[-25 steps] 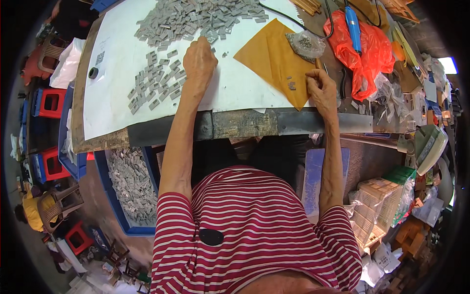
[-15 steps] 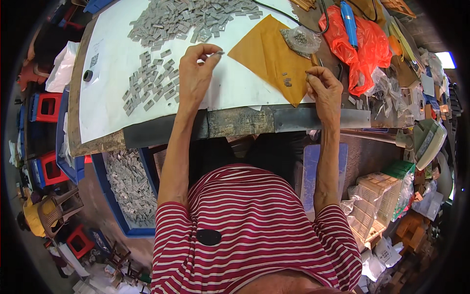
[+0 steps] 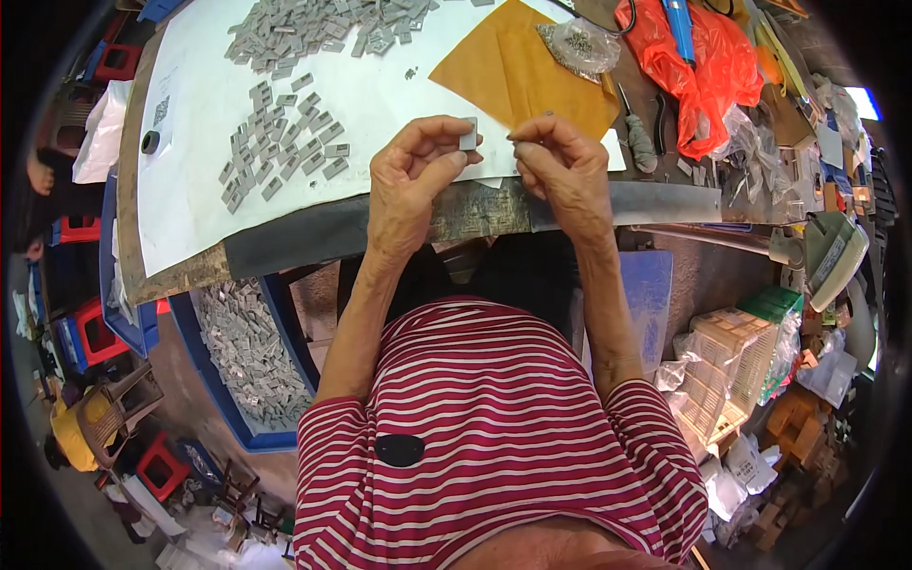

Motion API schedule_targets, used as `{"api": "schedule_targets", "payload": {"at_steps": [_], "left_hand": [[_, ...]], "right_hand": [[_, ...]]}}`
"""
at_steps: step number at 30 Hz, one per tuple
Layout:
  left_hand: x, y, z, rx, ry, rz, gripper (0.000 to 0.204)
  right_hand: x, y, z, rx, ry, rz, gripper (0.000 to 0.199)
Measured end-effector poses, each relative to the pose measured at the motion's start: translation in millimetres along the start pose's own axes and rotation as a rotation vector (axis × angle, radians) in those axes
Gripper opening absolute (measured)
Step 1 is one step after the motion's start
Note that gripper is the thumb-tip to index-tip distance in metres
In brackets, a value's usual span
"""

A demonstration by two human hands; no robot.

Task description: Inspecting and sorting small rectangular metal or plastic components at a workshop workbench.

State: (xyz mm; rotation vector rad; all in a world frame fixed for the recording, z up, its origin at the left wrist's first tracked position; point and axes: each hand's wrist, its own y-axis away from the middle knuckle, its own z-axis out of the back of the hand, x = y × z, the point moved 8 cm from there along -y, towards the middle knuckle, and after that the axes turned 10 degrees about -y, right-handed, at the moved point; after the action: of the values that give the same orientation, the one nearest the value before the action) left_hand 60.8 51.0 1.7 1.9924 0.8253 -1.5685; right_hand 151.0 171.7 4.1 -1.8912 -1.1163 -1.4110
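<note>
Fingers of the left hand are pinched narrow on a small grey tile, thumb and forefinger gripping its lower part, the piece held upright above the near edge of the workbench. The right hand is raised just beside it, fingertips drawn together close to the tile; whether they touch it or hold something small of their own cannot be told. Both hands are off the surface.

A white sheet covers the left and middle of the workbench. Loose grey tiles lie scattered on it near its left half, and a denser heap of tiles sits toward the far edge. An orange paper sheet lies at the sheet's right, far of the hands. On its far corner rests a clear plastic bag holding small grey parts. Further right lies a red plastic bag with a blue tool handle on top; its contents cannot be made out.

Below the workbench's left end stands a blue tray, filled with many grey tiles. At the right, on the floor, a pale slatted crate is wrapped in clear plastic; its contents cannot be told. The person wears a red and white striped shirt.
</note>
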Motion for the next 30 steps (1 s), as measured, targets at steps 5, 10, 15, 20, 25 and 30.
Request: {"api": "schedule_targets", "payload": {"at_steps": [5, 10, 15, 20, 25, 30], "left_hand": [[10, 3, 2, -0.068, -0.063, 0.013, 0.018], [6, 9, 0, -0.073, -0.175, 0.047, 0.019], [2, 12, -1, -0.071, -0.260, 0.045, 0.015], [8, 16, -1, -0.043, -0.263, 0.076, 0.017], [4, 18, -3, -0.009, -0.443, 0.060, 0.016], [3, 20, -4, 0.010, -0.509, 0.041, 0.016]], "right_hand": [[-9, 3, -5, -0.007, -0.018, -0.034, 0.010], [-15, 4, -7, -0.004, -0.027, -0.045, 0.010], [-16, 5, -8, 0.021, -0.068, -0.049, 0.013], [-15, 8, -9, 0.014, -0.061, -0.074, 0.012], [-16, 10, -13, 0.058, -0.063, -0.100, 0.013], [-20, 12, -14, 0.107, -0.004, -0.127, 0.012]]}}
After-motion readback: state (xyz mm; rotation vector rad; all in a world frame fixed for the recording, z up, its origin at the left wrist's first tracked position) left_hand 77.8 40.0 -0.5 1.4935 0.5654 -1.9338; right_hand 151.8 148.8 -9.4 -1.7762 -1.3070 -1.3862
